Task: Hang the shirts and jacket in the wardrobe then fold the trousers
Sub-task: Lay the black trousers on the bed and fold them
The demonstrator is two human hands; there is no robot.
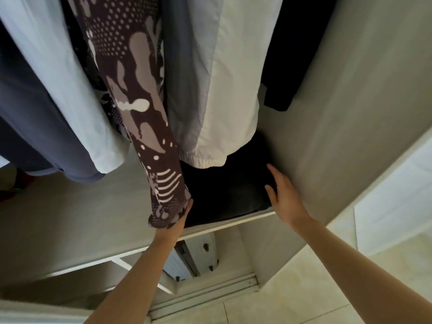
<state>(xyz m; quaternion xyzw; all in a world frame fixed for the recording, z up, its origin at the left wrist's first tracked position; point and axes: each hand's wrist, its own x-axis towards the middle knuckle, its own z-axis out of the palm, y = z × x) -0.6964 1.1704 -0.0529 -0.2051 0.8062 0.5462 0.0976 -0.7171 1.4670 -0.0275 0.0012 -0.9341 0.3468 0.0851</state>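
Dark folded trousers point(224, 190) lie on the wardrobe shelf point(229, 224) under the hanging clothes. My right hand point(281, 194) rests flat with straight fingers against their right edge, next to the wardrobe's side wall. My left hand point(181, 218) reaches to their left edge, and a patterned purple sleeve point(145, 127) hanging in front hides most of its fingers. Above hang a white jacket point(233, 90), a pale blue shirt point(70, 78) and a dark blue garment point(30, 118).
The wardrobe's grey side wall point(339, 113) stands close on the right. A black garment point(297, 50) hangs at the far right. Below the shelf are a lower compartment point(198, 256) and a sliding-door rail point(205, 298). Tiled floor point(292, 288) lies at the bottom right.
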